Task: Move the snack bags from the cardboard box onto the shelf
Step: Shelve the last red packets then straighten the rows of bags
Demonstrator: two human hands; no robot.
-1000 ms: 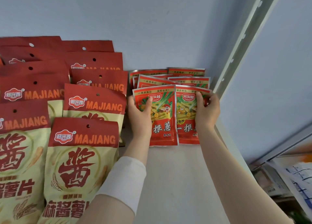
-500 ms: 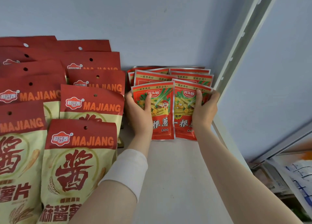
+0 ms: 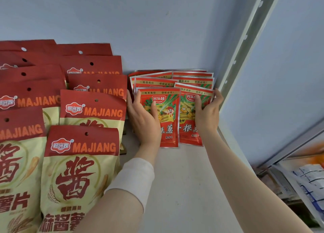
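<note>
Two rows of small red snack bags stand in the back right corner of the white shelf [image 3: 175, 180]. My left hand [image 3: 142, 120] grips the left edge of the front left bag [image 3: 166, 113], thumb across its face. My right hand [image 3: 207, 113] grips the front right bag [image 3: 187, 125] at its right edge, thumb on the front and fingers behind. Several more small red bags [image 3: 175, 79] lean behind these two against the back wall. The cardboard box is out of view.
Large red and cream MAJIANG chip bags [image 3: 91, 120] fill the shelf's left side in overlapping rows, close to my left wrist. A perforated metal upright [image 3: 245, 39] and the blue side panel bound the right. A lower shelf with pale packets [image 3: 312, 180] shows at bottom right.
Both hands have pushed the two front bags a little farther back toward the wall, closing up the stack. The grip on each bag is the same.
</note>
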